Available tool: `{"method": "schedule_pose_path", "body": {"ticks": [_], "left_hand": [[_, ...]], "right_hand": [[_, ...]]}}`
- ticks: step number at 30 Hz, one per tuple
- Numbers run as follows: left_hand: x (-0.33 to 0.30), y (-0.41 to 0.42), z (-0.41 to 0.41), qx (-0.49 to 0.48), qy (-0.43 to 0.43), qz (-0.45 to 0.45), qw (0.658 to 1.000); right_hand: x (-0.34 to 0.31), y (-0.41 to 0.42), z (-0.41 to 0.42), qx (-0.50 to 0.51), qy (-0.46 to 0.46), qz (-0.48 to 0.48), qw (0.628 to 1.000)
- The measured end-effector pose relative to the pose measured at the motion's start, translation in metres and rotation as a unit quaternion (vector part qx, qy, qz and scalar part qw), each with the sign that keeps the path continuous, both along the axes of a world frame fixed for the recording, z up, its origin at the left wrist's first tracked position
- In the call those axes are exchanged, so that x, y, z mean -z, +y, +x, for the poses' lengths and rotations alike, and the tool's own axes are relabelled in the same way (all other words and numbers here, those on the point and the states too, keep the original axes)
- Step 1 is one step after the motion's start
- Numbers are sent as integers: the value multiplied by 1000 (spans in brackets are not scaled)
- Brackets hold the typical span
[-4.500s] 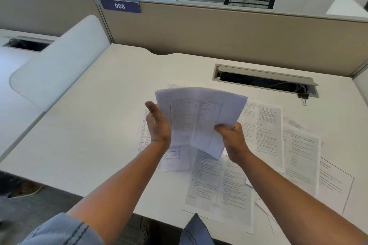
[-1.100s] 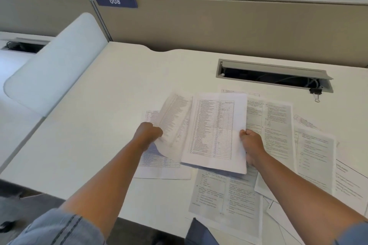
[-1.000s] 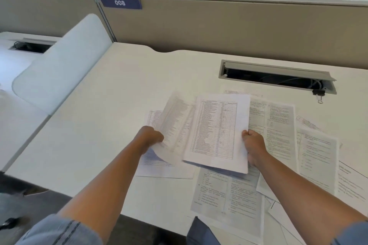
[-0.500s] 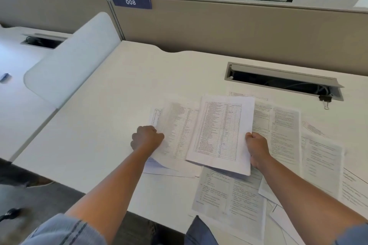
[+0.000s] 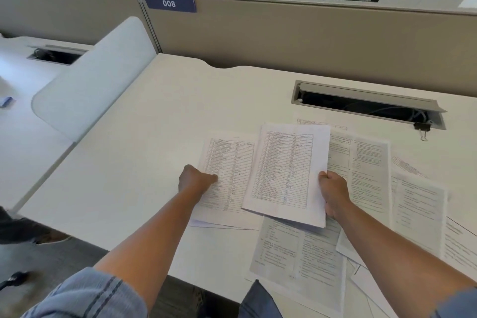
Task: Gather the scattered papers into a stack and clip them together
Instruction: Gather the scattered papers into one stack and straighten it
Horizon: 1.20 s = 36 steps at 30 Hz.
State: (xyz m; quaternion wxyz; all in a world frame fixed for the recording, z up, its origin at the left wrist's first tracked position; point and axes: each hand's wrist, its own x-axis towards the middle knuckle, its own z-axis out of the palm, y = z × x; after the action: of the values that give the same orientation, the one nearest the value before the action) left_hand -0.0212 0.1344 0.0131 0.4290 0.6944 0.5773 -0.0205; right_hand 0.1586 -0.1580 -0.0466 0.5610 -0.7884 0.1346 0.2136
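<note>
My right hand [image 5: 334, 195] grips the right edge of a small stack of printed sheets [image 5: 286, 173], held just above the white desk [image 5: 144, 162]. My left hand [image 5: 195, 181] pinches the left edge of another printed sheet [image 5: 228, 175], which lies nearly flat on the desk beside the stack. Several more loose papers [image 5: 371, 162] lie spread to the right and toward the front edge [image 5: 299, 253]. A black binder clip [image 5: 422, 128] sits at the right end of the cable slot.
An open cable slot [image 5: 361, 103] is cut into the desk behind the papers. A beige partition [image 5: 309, 39] closes the back. A white curved divider [image 5: 90, 85] stands on the left. The desk's front edge runs under my forearms.
My left hand has lowered its curled sheet until it lies almost flat on the desk. The right hand still holds the stack, slightly lower. Earlier both hands held one bundle upright.
</note>
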Motion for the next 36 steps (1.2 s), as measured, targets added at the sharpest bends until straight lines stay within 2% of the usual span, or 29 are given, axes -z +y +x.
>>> {"method": "schedule_pose_path", "body": {"ticks": [4,9,21,23,26,30,36], "left_hand": [[2,-1,7,-23,-34,-51,998],[7,-3,12,-8,-10,-60,998],[-15,-11,16,6,-91,-152,984],[-24,-14,17,30,-97,-121,987],[-50,-15,20,77,-96,-15,992],[-99,-11,27,155,-94,128,975],[-163,-22,28,304,-114,175,930]], "right_hand": [[-1,-2,-2,-11,-2,-2,1000],[-5,-2,-4,-14,1,-5,1000],[-10,-2,-7,-13,4,-5,1000],[-9,-3,-7,-11,7,-1,1000],[-12,-2,-9,-13,1,7,1000],[-12,-3,-9,-13,-5,11,1000],[-16,-3,-11,-5,-5,22,1000]]}}
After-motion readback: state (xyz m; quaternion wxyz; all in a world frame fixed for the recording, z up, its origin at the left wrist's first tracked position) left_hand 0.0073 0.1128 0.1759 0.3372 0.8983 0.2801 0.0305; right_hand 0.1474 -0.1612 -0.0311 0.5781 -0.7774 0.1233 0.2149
